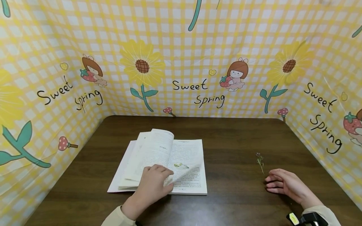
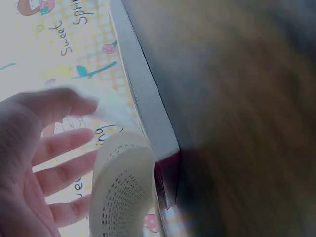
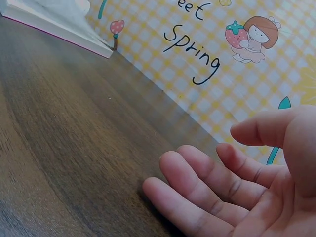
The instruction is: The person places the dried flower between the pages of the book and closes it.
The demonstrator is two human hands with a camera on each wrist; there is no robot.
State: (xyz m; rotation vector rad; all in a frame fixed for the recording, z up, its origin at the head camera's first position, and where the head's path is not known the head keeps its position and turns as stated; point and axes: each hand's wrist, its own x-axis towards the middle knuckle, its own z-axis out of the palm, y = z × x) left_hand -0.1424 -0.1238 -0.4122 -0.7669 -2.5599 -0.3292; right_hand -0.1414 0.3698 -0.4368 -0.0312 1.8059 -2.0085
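An open book (image 1: 186,150) lies on the dark wooden table, its left pages lifted and curved. My left hand (image 1: 154,182) is at these pages near the book's middle. In the left wrist view its fingers are spread and loosely bent beside a curled page (image 2: 123,182). A small pressed flower (image 1: 181,165) with yellowish petals lies on the right-hand page, close to a bent-over sheet. To the right, my right hand (image 1: 285,185) rests near the table with fingers relaxed, holding nothing. Just beyond its fingertips lies a thin flower sprig (image 1: 260,161) with a small purplish head.
A yellow checked cloth (image 1: 181,56) printed with sunflowers and cartoon figures walls in the back and both sides of the table (image 1: 232,141). A dark device with a yellow label (image 1: 292,218) sits at the right wrist.
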